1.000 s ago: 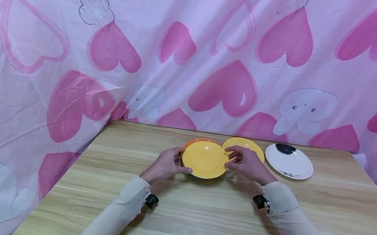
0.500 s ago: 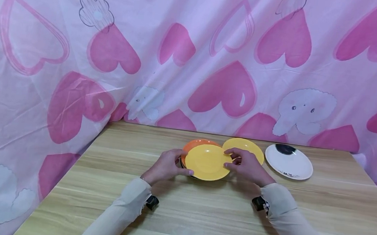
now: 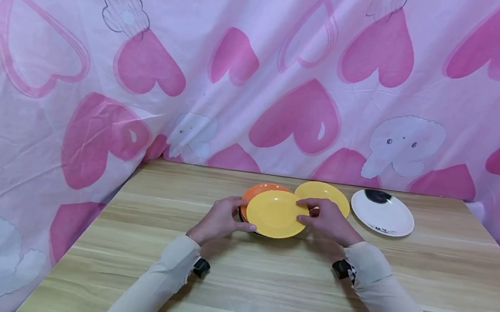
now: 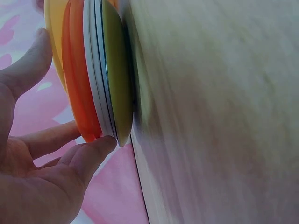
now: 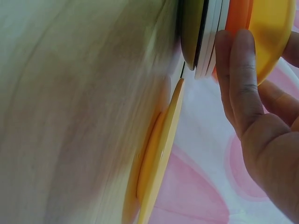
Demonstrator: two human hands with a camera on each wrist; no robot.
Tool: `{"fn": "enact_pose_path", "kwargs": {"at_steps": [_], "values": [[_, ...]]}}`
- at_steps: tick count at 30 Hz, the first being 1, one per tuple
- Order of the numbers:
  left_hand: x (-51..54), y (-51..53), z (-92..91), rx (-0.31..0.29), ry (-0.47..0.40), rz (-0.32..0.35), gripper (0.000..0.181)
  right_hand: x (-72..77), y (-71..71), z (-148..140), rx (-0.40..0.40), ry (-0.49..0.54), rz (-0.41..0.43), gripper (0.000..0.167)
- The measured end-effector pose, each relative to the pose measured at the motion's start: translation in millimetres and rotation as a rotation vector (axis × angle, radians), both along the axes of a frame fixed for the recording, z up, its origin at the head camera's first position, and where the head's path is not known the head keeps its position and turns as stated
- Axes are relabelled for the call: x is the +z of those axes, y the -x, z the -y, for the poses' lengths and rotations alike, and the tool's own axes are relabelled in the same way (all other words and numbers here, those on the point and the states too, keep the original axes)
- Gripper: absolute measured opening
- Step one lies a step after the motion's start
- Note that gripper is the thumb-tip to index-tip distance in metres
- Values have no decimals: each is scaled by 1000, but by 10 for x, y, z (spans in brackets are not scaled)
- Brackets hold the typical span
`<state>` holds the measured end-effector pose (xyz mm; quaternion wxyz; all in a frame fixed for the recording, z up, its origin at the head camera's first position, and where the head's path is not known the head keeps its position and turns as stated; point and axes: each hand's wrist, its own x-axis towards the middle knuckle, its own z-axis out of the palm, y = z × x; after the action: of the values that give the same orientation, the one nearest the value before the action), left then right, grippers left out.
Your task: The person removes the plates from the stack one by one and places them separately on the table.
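Note:
A stack of plates sits on the table. Its top yellow plate lies off-centre, shifted right so that an orange plate shows beneath. White, dark-rimmed and olive-yellow plate edges appear lower in the left wrist view. My left hand holds the stack at its left side; its thumb touches the yellow plate's rim and other fingers bear on the lower edges. My right hand grips the yellow plate's right rim, with two fingers against the side of the stack in the right wrist view.
A second yellow plate lies behind the right hand, partly covered by it. Further right is a white plate with a dark patch. The wooden table ends against a pink heart-printed cloth.
The top yellow plate has slid a little rightward on the stack, uncovering more of the orange plate. Both hands have stayed almost in place at its rim.

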<state>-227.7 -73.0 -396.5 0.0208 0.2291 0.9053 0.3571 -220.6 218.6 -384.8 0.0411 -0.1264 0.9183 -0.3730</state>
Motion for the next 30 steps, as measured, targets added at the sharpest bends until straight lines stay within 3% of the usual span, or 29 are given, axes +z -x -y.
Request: {"fn": "enact_pose_path", "kwargs": {"at_steps": [11, 30], "values": [[18, -25, 17, 2, -4, 45, 63, -5, 21, -13, -37, 53, 38, 44], [2, -7, 22, 9, -7, 39, 56, -2, 33, -98, -60, 232, 129, 50]]}}
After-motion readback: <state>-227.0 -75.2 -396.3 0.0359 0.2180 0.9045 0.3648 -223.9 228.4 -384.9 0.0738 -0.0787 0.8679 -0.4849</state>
